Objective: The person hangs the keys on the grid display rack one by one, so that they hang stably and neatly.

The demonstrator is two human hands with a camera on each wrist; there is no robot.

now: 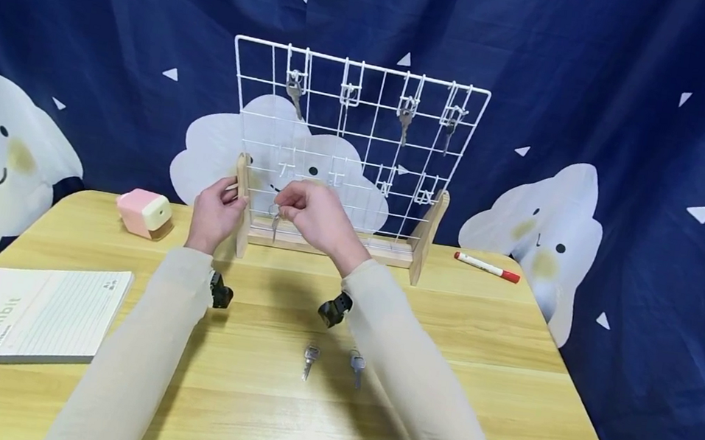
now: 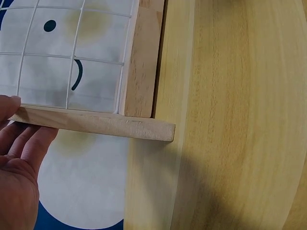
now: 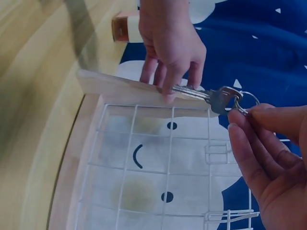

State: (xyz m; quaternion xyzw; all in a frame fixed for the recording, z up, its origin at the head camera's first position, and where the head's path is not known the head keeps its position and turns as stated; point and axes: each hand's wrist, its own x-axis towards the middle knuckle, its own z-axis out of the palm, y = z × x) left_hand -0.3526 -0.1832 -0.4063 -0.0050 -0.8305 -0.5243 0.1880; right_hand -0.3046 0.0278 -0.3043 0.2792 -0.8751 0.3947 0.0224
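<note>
My left hand [image 1: 217, 213] grips the left wooden upright [image 2: 96, 122] of a white wire grid rack [image 1: 372, 67], thumb on one side and fingers on the other. The thumb and fingers of my right hand [image 1: 322, 217] pinch a metal ring [image 3: 249, 94] with a silver key [image 3: 220, 98] on it. In the head view that key hangs before the lower left of the grid, just below the lower row of hooks [image 1: 424, 197]. Several keys [image 1: 405, 124] hang from the upper hooks. Two more keys with rings, a left one [image 1: 309, 359] and a right one [image 1: 357, 366], lie on the table.
A pink and cream box-shaped thing [image 1: 142, 212] stands at the back left of the wooden table [image 1: 467, 413]. Nearer on the left lies a notebook [image 1: 39, 312]. A red-capped white marker [image 1: 487, 267] is at the back right. Behind hangs a dark blue cloud-print curtain [image 1: 548, 52].
</note>
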